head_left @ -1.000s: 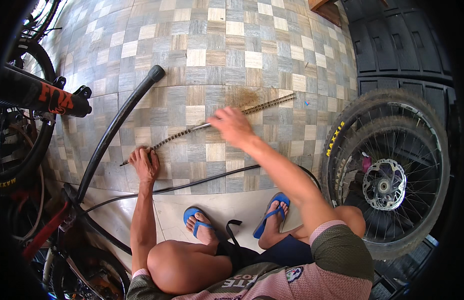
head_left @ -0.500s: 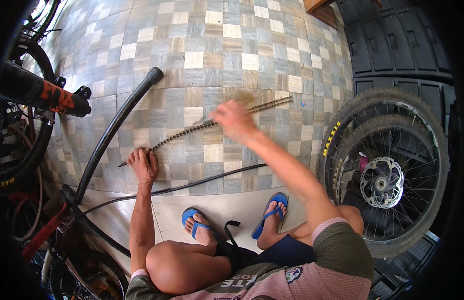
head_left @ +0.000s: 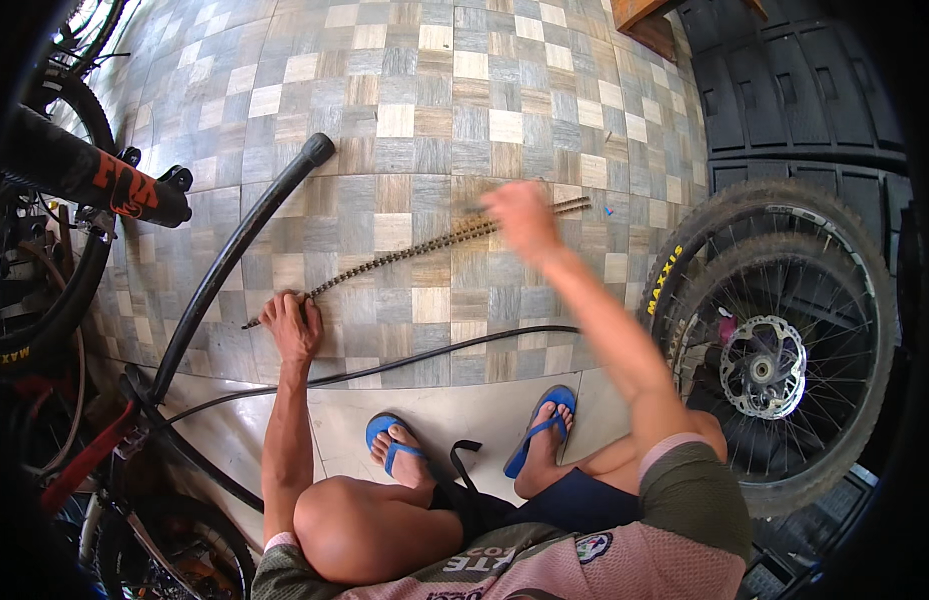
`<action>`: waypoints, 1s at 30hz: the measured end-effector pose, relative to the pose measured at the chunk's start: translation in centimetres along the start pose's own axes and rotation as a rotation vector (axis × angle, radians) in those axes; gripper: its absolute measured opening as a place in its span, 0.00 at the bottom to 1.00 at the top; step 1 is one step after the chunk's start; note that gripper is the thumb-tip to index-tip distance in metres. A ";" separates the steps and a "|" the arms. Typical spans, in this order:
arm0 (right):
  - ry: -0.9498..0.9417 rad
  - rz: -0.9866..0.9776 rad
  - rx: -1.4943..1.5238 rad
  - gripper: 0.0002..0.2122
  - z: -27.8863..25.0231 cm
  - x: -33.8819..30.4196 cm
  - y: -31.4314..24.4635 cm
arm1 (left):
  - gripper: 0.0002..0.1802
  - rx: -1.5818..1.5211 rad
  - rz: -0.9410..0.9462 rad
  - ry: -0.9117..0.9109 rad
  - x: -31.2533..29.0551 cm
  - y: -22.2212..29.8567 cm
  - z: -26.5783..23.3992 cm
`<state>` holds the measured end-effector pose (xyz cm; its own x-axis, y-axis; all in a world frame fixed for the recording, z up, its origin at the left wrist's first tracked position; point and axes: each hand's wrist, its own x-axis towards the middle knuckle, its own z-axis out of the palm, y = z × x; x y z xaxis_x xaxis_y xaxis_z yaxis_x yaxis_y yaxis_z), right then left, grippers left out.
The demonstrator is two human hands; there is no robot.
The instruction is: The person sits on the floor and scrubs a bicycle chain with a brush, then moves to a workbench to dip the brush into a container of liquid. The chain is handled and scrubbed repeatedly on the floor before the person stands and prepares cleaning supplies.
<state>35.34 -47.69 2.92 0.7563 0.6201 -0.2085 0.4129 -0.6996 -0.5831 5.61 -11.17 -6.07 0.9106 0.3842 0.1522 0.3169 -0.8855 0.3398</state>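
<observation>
Ahead of my hands the tiled floor [head_left: 435, 90] lies open; a bicycle wheel [head_left: 775, 350] hems my right, a black tube [head_left: 235, 250] my left.

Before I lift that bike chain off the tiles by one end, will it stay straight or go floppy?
Probably floppy: the chain is many small links lying flat. The left hand pins one end, the blurred right hand is at the other. Being metal, it is likely heavy for its size and unlikely to roll.

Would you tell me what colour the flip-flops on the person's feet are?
The flip-flops are blue with dark straps, seen in the head view.
</observation>
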 end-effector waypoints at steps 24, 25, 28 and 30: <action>-0.141 0.246 0.167 0.20 5.7 -2.1 1.2 | 0.10 0.017 -0.017 -0.027 -0.3 -0.5 0.0; 0.033 0.296 0.142 0.20 2.4 -3.6 4.4 | 0.10 0.015 -0.009 -0.037 -0.3 -0.5 0.0; 0.113 0.170 -0.594 0.12 -8.3 -6.6 12.4 | 0.10 0.018 0.010 -0.034 0.1 -0.5 0.0; 0.069 0.343 -0.729 0.11 -10.7 -6.2 13.1 | 0.10 -0.002 0.026 -0.032 0.1 -0.4 -0.2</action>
<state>41.46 -64.52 4.92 0.9209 0.3218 -0.2201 0.3608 -0.9174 0.1681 5.54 -10.75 -6.03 0.9264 0.3529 0.1311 0.2928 -0.8943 0.3383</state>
